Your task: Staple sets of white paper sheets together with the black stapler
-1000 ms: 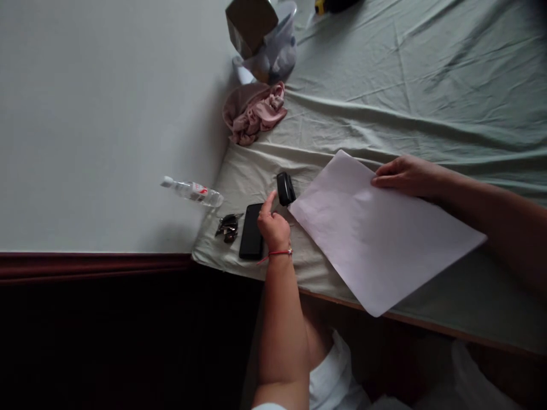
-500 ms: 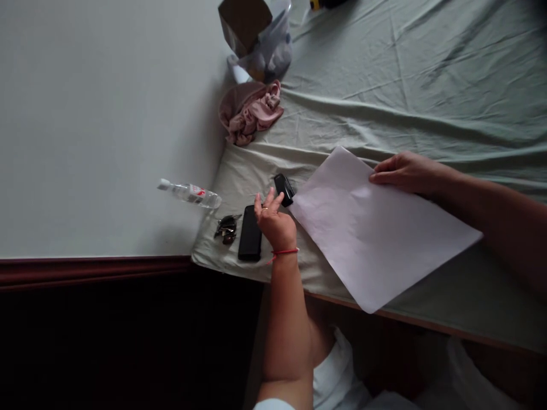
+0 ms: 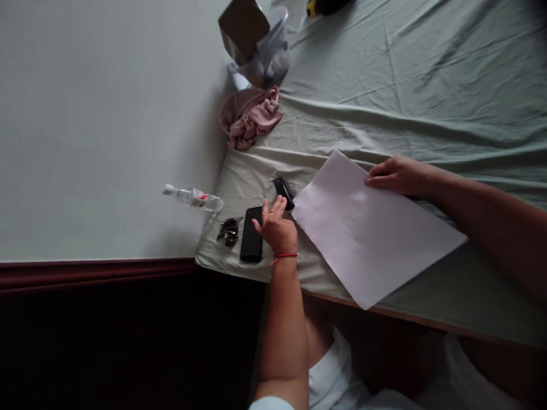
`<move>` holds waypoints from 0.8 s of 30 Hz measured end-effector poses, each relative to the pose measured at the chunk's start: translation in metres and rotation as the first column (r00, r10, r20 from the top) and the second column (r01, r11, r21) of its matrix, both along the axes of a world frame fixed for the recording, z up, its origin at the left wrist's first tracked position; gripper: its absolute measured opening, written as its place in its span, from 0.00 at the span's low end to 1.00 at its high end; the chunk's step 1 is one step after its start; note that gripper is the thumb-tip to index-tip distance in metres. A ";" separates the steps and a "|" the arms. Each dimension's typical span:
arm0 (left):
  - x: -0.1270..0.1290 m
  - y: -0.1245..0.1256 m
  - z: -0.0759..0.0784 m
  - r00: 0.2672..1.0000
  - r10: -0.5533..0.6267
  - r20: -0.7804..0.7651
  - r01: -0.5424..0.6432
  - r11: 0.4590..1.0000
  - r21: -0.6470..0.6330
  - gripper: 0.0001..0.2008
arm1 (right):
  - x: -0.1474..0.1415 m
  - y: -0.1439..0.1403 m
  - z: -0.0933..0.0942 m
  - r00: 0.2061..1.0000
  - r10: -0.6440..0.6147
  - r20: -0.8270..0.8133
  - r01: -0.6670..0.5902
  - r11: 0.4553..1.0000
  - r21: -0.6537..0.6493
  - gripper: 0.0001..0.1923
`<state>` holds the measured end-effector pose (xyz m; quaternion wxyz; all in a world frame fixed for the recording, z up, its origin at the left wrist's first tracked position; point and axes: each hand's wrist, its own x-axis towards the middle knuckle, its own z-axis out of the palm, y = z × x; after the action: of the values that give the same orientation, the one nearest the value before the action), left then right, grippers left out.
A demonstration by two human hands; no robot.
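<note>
A sheet of white paper (image 3: 371, 233) lies at a slant near the front edge of the bed. My right hand (image 3: 395, 173) pinches its far edge, thumb on top and fingers partly hidden. The paper's left corner reaches a small glossy black object (image 3: 282, 187), which looks like a stapler or hole punch; I cannot tell which. My left hand (image 3: 277, 228), with a ring and a red bracelet, is open with fingers spread. Its fingertips are right at the black object; contact is unclear. Beside the hand, partly covered by it, lies a black phone (image 3: 250, 236).
Left of the phone are keys (image 3: 229, 230) and a clear plastic bottle (image 3: 194, 198) by the wall (image 3: 106, 125). Further back sit a crumpled pink cloth (image 3: 252, 117) and a translucent tub (image 3: 280, 54) with a cardboard box (image 3: 245, 28). A green sheet (image 3: 427, 85) covers the bed.
My left hand has turned a little, its thumb now sticking out left and its fingers closer together near the black object. The paper and right hand have shifted slightly left.
</note>
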<state>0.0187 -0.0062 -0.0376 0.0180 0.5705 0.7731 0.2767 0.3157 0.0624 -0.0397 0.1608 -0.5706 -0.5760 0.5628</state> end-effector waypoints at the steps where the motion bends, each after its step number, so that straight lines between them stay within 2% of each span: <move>1: 0.001 0.000 0.001 1.000 0.000 -0.008 -0.001 1.000 -0.007 0.35 | 0.000 0.000 -0.001 1.000 0.003 -0.011 -0.003 1.000 0.004 0.11; 5: -0.004 0.003 -0.003 0.999 -0.019 0.048 0.017 0.999 0.051 0.34 | 0.000 0.002 -0.003 0.997 0.012 -0.081 -0.013 1.000 -0.005 0.10; 8: -0.014 0.010 -0.012 0.977 -0.073 0.201 0.040 0.985 0.165 0.32 | 0.001 0.003 -0.002 0.991 0.028 -0.134 -0.037 0.997 -0.062 0.10; 11: -0.022 0.016 -0.022 0.912 -0.137 0.387 0.030 0.962 0.271 0.30 | 0.003 0.004 0.001 0.988 0.068 -0.141 -0.083 0.991 -0.103 0.11; 13: -0.023 0.019 -0.025 0.847 -0.133 0.514 -0.028 0.955 0.294 0.28 | 0.006 0.004 0.001 0.984 0.082 -0.156 -0.100 0.989 -0.111 0.11; 16: -0.022 0.020 -0.022 0.687 -0.052 0.725 -0.213 0.940 0.269 0.25 | 0.010 0.003 0.000 0.968 0.098 -0.232 -0.125 0.986 -0.108 0.13; 18: -0.021 0.016 -0.014 0.535 0.014 0.845 -0.364 0.906 0.216 0.16 | 0.011 0.000 0.000 0.953 0.093 -0.290 -0.125 0.988 -0.092 0.15; 20: -0.020 0.007 -0.004 0.375 0.053 0.925 -0.475 0.869 0.142 0.06 | 0.009 -0.004 0.003 0.940 0.040 -0.338 -0.072 0.994 -0.080 0.17; 22: -0.016 -0.005 0.003 0.226 0.053 0.973 -0.443 0.895 0.055 0.20 | 0.003 -0.008 0.007 0.927 -0.047 -0.372 0.019 0.997 -0.077 0.18; 24: -0.008 -0.017 0.005 0.188 0.016 0.982 -0.319 0.947 0.046 0.27 | -0.005 -0.012 0.011 0.922 -0.108 -0.373 0.093 0.994 -0.057 0.16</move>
<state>0.0103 -0.0234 -0.0330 0.3995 0.1779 0.6065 0.6640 0.3106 0.0509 -0.0291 0.2858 -0.4843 -0.4936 0.6635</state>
